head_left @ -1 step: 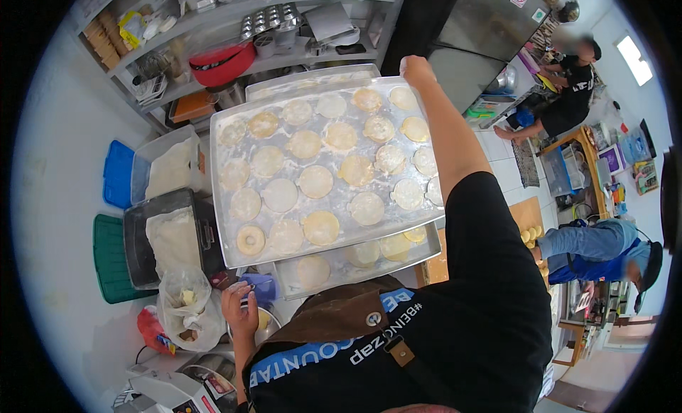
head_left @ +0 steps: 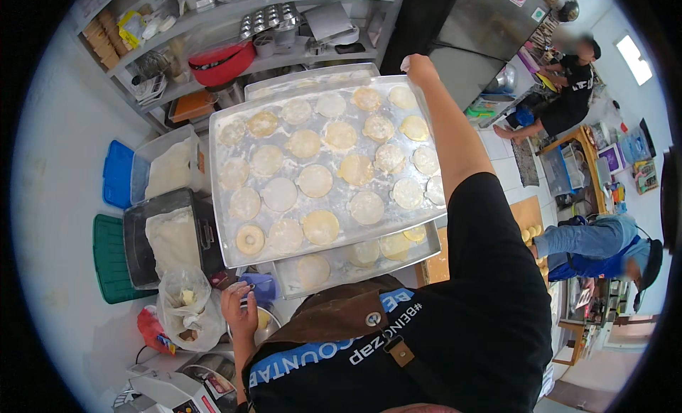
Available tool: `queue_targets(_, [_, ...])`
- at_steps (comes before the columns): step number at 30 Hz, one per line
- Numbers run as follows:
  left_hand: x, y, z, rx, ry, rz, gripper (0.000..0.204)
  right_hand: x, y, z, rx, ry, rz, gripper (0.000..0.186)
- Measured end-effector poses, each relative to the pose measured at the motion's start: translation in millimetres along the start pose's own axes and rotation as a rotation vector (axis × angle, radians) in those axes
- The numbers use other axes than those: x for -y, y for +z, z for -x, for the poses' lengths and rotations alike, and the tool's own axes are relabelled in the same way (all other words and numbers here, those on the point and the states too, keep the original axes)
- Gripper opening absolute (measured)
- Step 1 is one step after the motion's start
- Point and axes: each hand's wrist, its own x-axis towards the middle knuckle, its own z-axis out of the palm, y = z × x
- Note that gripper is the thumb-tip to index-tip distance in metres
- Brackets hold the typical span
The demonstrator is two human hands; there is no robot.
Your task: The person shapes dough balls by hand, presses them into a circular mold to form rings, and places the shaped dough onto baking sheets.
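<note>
A large metal baking tray [head_left: 284, 193] with a raised rim lies in front of me, its rows of round, flat dough pieces [head_left: 315, 181] dusted with flour. One piece at its near left is a dough ring [head_left: 250, 240]. My right hand [head_left: 420, 68] is closed at the tray's far right corner; its fingers are partly hidden, and what they hold cannot be made out. Low on the left, my left hand [head_left: 240, 308] has its fingers apart, holding nothing, beside a purple container [head_left: 263, 288]. A second tray [head_left: 334, 269] with dough rounds shows under the near edge.
Another tray [head_left: 312, 75] lies beyond the far edge. To the left stand a black bin [head_left: 135, 228] and a clear bin [head_left: 142, 161] of white powder, plus a plastic bag [head_left: 188, 321]. Shelves [head_left: 284, 61] hold kitchenware behind. Two people [head_left: 568, 86] work at the right.
</note>
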Motion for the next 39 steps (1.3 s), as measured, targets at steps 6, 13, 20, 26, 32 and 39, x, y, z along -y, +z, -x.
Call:
queue_targets(6, [0.3,-2.0,-0.1,0.007,0.004,0.022,0.015,-13.4,1.0,14.8,-0.077,0.081,0.071,0.022])
queue_targets(13, [3.6,-4.5,-0.5,-0.005,0.057,0.057,0.015,-38.9,-7.8,78.6,0.477,-0.277,-0.058,0.025])
queue_targets(20, [-0.1,-4.2,-8.9,0.004,0.107,0.072,0.015,-23.5,0.6,132.3,0.114,0.037,0.028,0.040])
queue_targets(26, [-9.2,11.0,-30.4,0.097,0.251,0.141,0.014,-23.2,-3.5,208.2,0.036,0.041,-0.112,0.052])
queue_targets(32, [-35.4,30.4,-59.8,0.231,0.403,0.257,0.014,-17.9,-11.1,302.1,0.252,0.022,-0.068,0.070])
queue_targets(39, [-84.8,67.8,-63.0,0.294,0.627,0.351,0.013,-55.9,-34.1,464.1,-0.271,0.231,-0.966,0.043])
